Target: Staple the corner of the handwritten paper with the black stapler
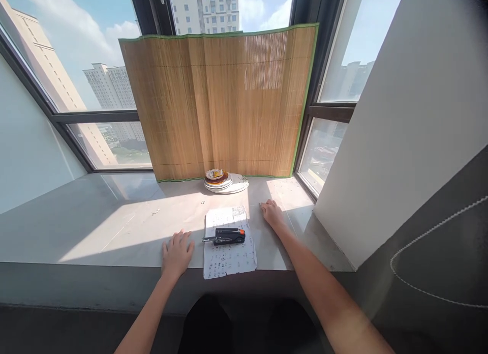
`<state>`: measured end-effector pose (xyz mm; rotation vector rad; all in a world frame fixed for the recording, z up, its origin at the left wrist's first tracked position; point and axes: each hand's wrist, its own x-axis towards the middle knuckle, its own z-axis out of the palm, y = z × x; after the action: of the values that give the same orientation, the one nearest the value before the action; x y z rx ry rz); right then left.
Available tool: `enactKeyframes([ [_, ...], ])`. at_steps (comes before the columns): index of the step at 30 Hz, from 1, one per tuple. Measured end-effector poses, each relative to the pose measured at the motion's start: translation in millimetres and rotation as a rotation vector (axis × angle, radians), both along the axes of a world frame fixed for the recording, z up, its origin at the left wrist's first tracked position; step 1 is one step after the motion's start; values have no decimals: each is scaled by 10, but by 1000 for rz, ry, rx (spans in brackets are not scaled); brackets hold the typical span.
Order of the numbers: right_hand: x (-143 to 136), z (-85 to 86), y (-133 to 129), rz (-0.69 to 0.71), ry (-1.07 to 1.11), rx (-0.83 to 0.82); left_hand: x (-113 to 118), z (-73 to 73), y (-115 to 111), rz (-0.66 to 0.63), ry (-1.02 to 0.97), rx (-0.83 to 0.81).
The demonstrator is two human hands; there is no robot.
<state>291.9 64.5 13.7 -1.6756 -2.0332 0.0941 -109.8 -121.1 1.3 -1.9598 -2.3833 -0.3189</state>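
Observation:
A black stapler (229,236) with an orange-red end lies sideways across handwritten paper sheets (231,262); a metal part sticks out at its left. The sheets rest on the sill, their near edge hanging slightly over its front. My left hand (177,255) lies open on the sill just left of the paper, fingers spread and holding nothing. To the right of the paper and farther back, my right hand (272,213) has its fingers curled together near the surface. Something tiny may be at its fingertips, too small to make out.
Behind the paper, a stack of small plates or lids (218,181) sits on the pale window sill (125,216). A bamboo mat (229,110) with green edging stands against the window. At right are a white wall (385,115) and a hanging beaded cord (423,232).

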Motion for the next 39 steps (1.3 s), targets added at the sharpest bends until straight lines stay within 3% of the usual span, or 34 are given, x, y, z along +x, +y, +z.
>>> enactKeyframes([
  [5, 75, -3, -25, -182, -15, -67, 28, 15, 24, 0, 59, 45],
  [9, 70, 38, -3, -289, -40, -188, 91, 150, 258, 5, -21, 59],
  [13, 3, 64, 48, -294, -75, -252, 257, 240, 632, -302, -261, 92],
  [15, -14, 70, 89, -302, -85, -264, 341, 244, 740, -439, -289, 10],
  [18, 2, 86, 180, -315, -83, -263, 405, 236, 748, -481, -262, -110],
  [22, 71, 116, 304, -344, -42, -237, 400, 248, 685, -468, -231, -136],
  [24, 101, 107, 343, -288, 5, -182, 422, 273, 715, -461, -209, -156],
  [29, 133, -26, 428, 173, 141, -28, 709, 352, 921, -448, -225, -233],
  [31, 153, -83, 474, 194, 147, -36, 853, 356, 965, -449, -242, -252],
  [34, 195, -136, 531, 113, 158, -42, 948, 328, 979, -465, -261, -214],
  [37, 217, -161, 550, 101, 164, -47, 853, 318, 1096, -442, -313, -87],
  [39, 219, -174, 551, 109, 187, -45, 727, 340, 1297, -299, -354, 49],
])
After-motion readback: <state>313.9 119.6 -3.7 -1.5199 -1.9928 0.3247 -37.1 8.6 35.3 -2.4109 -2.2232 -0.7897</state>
